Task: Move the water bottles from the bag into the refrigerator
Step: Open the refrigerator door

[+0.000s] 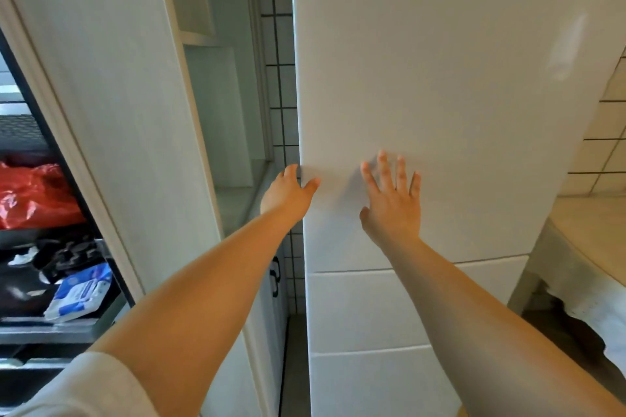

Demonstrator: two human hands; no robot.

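Note:
A tall white refrigerator (440, 78) fills the middle and right of the head view, its upper door closed, with two drawer fronts below. My left hand (288, 191) grips the left edge of the upper door, fingers wrapped behind the edge and thumb on the front. My right hand (393, 200) lies flat on the door face with fingers spread and straight. No water bottle and no bag of bottles can be seen.
A white cabinet with open shelves (216, 112) stands left of the refrigerator, a tiled wall strip (281, 78) between them. Far left, a dark rack holds a red plastic bag (30, 196) and a blue-white packet (81, 291). A counter (592, 230) sits at right.

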